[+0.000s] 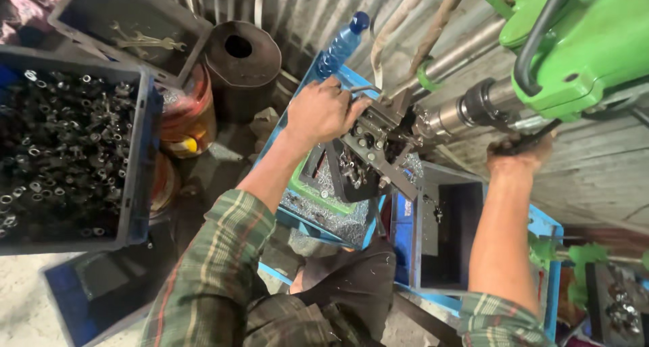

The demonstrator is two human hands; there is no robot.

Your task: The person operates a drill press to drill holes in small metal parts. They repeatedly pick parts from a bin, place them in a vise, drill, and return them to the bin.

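Two hands are showing, the left hand (pixel 323 110) at twelve o'clock and the right hand (pixel 519 153) at three, alongside one blue-capped bottle (pixel 341 44), one dark cylinder (pixel 241 63) and one crate of metal parts (pixel 67 151) sitting at nine o'clock.

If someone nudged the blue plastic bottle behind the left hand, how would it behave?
The blue plastic bottle looks tall, narrow and tilted, so it would probably tip easily. Its round body would likely roll. Thin plastic suggests it is light, though its fill level cannot be seen.

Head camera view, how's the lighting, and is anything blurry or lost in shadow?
Head view: even, soft light, no harsh glare; the left hand at the metal fixture is fairly sharp; the right hand on the dark handle is slightly soft; the grey bin interior sinks into shadow; straight lines bow near the edges, suggesting wide-angle distortion.
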